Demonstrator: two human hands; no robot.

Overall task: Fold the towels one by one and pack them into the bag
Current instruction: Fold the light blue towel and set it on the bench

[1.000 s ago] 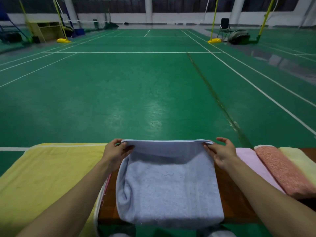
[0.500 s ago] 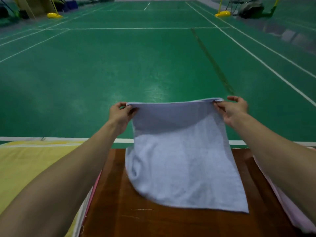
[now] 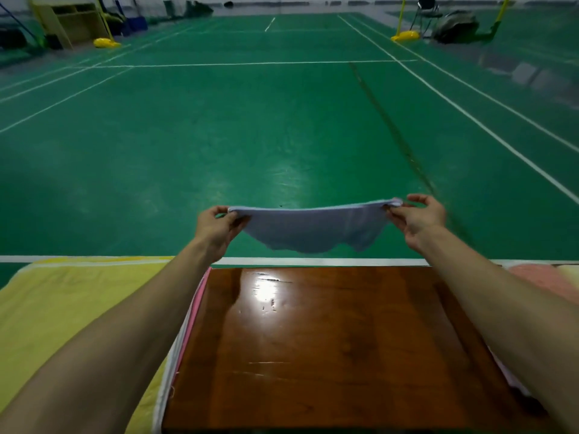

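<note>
Lifted clear of the worktop (image 3: pixel 329 339) a moment ago, the blue towel (image 3: pixel 313 230) now hangs stretched between the left hand (image 3: pixel 219 225) and right hand (image 3: pixel 416 219), each pinching a top corner (beyond the far edge); likely a shake-out before the next fold.

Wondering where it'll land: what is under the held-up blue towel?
Below the blue towel, pinched by left hand and right hand, show green floor, a white line, then the wooden table. Floor behind the cloth is hidden.
</note>
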